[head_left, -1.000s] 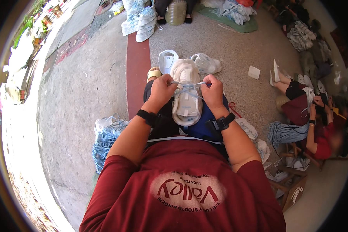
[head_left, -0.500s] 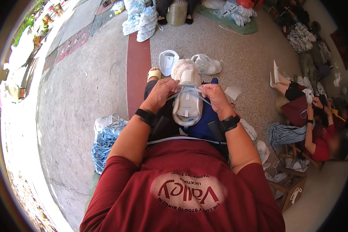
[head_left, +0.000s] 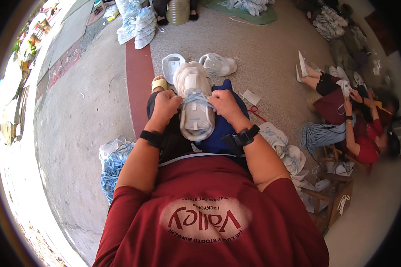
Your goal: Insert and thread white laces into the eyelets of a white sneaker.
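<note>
My left hand (head_left: 166, 107) and right hand (head_left: 226, 106), 2 in all, are closed, gripping the flat light-blue lace (head_left: 194, 96) from 2 sides of 1 white padded shoe (head_left: 197, 117) on my lap. Past its toe, 2 more white shoes (head_left: 217, 65) lie on the speckled grey floor (head_left: 265, 58).

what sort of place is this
Probably a small shoe workshop, brightly daylit on its left side: a white shoe lies across the person's legs, a heap of blue laces sits to the left, and a co-worker sits at the right holding something white.
</note>
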The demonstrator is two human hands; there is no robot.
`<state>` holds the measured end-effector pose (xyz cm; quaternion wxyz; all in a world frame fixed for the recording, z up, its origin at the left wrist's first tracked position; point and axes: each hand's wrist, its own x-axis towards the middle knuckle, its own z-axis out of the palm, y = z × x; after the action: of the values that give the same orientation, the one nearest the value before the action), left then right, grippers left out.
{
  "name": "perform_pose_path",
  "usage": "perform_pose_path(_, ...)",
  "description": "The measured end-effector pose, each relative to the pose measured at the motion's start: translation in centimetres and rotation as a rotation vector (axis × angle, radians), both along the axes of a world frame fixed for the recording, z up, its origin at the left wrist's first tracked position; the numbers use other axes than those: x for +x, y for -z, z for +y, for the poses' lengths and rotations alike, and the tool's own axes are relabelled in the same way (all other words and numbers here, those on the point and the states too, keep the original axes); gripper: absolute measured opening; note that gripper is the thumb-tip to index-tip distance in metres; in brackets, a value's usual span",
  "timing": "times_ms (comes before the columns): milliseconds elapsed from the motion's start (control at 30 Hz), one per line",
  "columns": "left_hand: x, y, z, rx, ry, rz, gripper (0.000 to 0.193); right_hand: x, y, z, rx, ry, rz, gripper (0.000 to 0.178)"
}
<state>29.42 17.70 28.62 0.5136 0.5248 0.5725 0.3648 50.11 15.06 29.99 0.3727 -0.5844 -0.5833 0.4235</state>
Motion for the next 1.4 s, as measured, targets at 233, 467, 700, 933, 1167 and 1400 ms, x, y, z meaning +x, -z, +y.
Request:
perform_pose_path(233, -1.2, -1.5, -1.6, 0.021, 0.053, -0.028, 0.019, 0.2, -0.8, -0.6, -0.278, 0.359, 0.621, 0.006)
perform_pose_path(467, -9.8, 1.3, -4.4, -0.029, -0.295, -0.326, 0.012, 13.3, 2.2, -4.0, -0.145, 0.62, 0.824, 0.013)
perform_pose_path(700, -7.5, -5.7, -5.6, 0.479, 0.096, 0.282, 0.01, 11.0, -4.3, -5.6, 0.031, 0.22, 0.278, 0.004)
perform_pose_path(933, -6.7, -8.6, -7.3, 0.56, 0.23, 0.631, 0.011, 9.0, -7.8, -9.3, 0.155, -0.205, -0.604, 0.01)
perform_pose_path(1167, -1.4, -4.6, -3.2, 0.83, 0.262, 0.757, 0.006, 4.6, -5.5, -7.3, 0.366, -0.195, -0.497, 0.017)
perform_pose_path(1400, 2.8, -2.6, -1.5, 0.83, 0.496, 1.128, 0.012, -1.4, -3.3, -6.1, 0.44, -0.239, -0.546, 0.034)
